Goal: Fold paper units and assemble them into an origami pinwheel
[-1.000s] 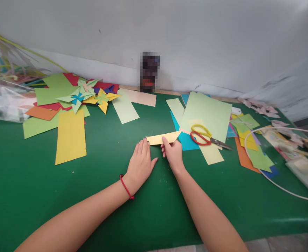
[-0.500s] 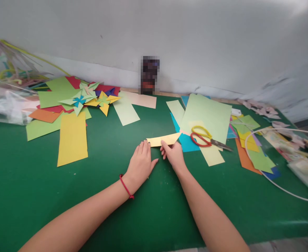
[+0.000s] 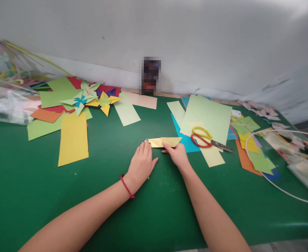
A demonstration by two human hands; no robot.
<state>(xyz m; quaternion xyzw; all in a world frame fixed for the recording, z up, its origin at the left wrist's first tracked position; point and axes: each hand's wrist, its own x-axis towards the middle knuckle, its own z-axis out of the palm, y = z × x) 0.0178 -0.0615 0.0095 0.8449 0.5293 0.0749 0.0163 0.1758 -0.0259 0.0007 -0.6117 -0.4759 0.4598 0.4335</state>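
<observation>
A pale yellow paper strip (image 3: 157,142), folded, lies across the middle of the green table (image 3: 112,210). My left hand (image 3: 141,159) rests flat with fingers stretched out, its fingertips pressing the strip's left end; a small pale point of something shows below its palm. On the right part of the strip, my right hand (image 3: 178,154) is closed, thumb or forefinger on top and another finger beneath the lower edge. Right of this hand sit a blue paper piece (image 3: 189,143) and scissors (image 3: 208,139) with a yellow and a red handle loop.
Folded paper stars (image 3: 104,101) and coloured sheets lie at the back left, with a yellow sheet (image 3: 73,140) nearer. A large pale green sheet (image 3: 208,113) is under the scissors. Paper scraps (image 3: 253,145) and a white wire loop (image 3: 269,178) are at the right. A blurred-out object (image 3: 150,75) leans on the wall.
The strip's right end has come down towards me, so the strip lies more level. My right hand has shifted slightly right and down with it; my left hand stays in place.
</observation>
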